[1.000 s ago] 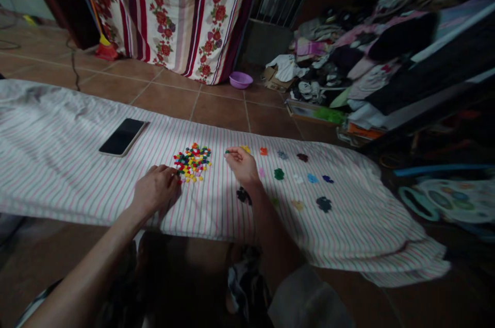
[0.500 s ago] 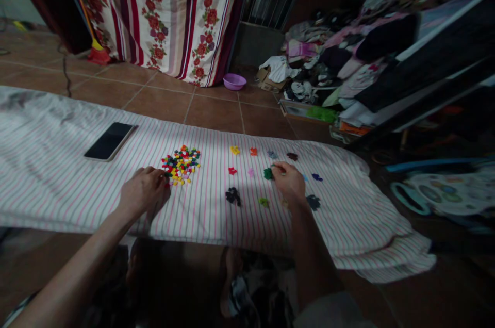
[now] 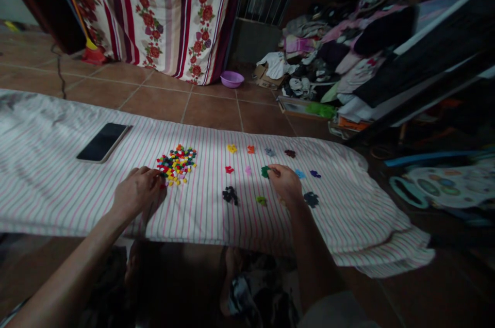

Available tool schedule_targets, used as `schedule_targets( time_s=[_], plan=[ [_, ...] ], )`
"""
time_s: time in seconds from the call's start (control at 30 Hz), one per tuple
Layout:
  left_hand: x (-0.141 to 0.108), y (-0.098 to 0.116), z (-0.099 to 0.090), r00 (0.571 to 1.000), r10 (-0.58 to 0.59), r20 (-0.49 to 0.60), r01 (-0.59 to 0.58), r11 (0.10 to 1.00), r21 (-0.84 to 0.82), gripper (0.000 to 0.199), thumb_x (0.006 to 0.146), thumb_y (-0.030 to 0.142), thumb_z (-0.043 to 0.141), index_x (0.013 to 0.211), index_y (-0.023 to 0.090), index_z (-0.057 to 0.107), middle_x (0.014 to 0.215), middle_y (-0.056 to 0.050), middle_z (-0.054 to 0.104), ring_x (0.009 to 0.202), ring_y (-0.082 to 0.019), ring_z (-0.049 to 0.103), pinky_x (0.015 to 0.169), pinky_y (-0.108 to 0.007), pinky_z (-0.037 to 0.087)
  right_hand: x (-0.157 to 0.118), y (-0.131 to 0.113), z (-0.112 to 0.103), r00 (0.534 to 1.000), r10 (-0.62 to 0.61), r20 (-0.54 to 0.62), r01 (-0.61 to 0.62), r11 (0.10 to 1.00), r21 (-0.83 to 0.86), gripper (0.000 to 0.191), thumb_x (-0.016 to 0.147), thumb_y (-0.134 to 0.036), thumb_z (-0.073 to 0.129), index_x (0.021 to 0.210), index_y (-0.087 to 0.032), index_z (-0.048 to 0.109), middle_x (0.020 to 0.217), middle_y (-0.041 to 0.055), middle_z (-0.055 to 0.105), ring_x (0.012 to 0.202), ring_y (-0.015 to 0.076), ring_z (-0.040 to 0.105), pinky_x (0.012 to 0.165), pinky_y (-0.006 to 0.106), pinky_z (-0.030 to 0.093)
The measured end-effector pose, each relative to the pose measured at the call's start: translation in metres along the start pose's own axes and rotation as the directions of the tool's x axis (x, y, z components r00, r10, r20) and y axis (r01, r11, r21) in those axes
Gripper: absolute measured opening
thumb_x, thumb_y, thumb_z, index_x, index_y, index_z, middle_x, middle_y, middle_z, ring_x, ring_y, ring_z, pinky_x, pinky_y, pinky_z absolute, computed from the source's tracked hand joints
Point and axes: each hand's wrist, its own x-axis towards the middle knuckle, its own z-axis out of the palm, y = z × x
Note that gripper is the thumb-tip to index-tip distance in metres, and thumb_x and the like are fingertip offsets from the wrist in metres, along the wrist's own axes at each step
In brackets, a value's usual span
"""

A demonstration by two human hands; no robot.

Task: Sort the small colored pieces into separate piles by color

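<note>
- Mixed heap of small coloured pieces lies on striped cloth, just fwd & right of L hand; heap much nearer L than R hand.
- Heap roughly round, no clear long axis; single pieces too small to read.
- L hand: fingers curled, tips at heap's lower-left edge; can't tell if pinching a piece.
- R hand: thumb & fingers drawn together at green group, well right of heap; can't tell if anything held.
- Other small colour groups sit right of heap, e.g. red group, dark group.
- Black smartphone lies left of heap.
- vs 1 s ago: R hand then just right of heap, now further right; L hand about same spot at heap.
</note>
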Motion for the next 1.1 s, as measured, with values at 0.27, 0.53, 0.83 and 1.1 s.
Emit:
schedule_targets(
  time_s=[0.27,0.53,0.83,1.1],
  plan=[
    [-0.002,0.0,-0.001,1.0,-0.001,-0.008,0.001,1.0,0.005,0.041,0.092,0.037,0.033,0.104,0.021,0.069,0.103,-0.009,0.067,0.1,-0.024,0.061,0.08,-0.032,0.048,0.002,-0.001,0.002,1.0,0.017,-0.003,-0.017,1.0,0.015,0.027,0.075,-0.028,0.051,0.091,-0.022,0.073,0.088,0.006,0.072,0.082,0.0212,0.064,0.078,0.033,0.048],
    [0.0,-0.005,0.002,1.0,0.009,0.008,-0.008,0.999,-0.031,0.042,0.093,0.038,0.032,0.106,0.021,0.069,0.104,-0.009,0.068,0.101,-0.024,0.06,0.084,-0.033,0.047,0.006,-0.035,0.007,0.994,-0.085,-0.075,0.096,0.984,0.151,0.032,0.079,-0.028,0.047,0.095,-0.016,0.072,0.096,0.0112,0.071,0.086,0.0219,0.065,0.086,0.035,0.049],
    [-0.002,-0.003,-0.002,1.0,0.009,0.01,-0.009,0.998,-0.057,0.039,0.093,0.036,0.034,0.103,0.022,0.069,0.106,-0.007,0.068,0.102,-0.022,0.059,0.088,-0.033,0.047,-0.01,-0.114,0.039,0.92,-0.392,0.022,0.349,0.841,0.414,0.026,0.084,-0.023,0.046,0.092,-0.02,0.071,0.097,0.0081,0.07,0.094,0.0196,0.064,0.087,0.032,0.05],
    [-0.003,-0.005,-0.002,1.0,0.014,-0.006,-0.015,0.993,-0.119,0.036,0.093,0.034,0.036,0.101,0.022,0.069,0.105,-0.005,0.069,0.101,-0.02,0.059,0.091,-0.033,0.047,-0.022,-0.165,0.072,0.892,-0.422,0.162,0.351,0.872,0.342,0.031,0.084,-0.016,0.048,0.105,-0.022,0.071,0.101,0.007,0.066,0.092,0.0184,0.063,0.087,0.03,0.048]
  ],
)
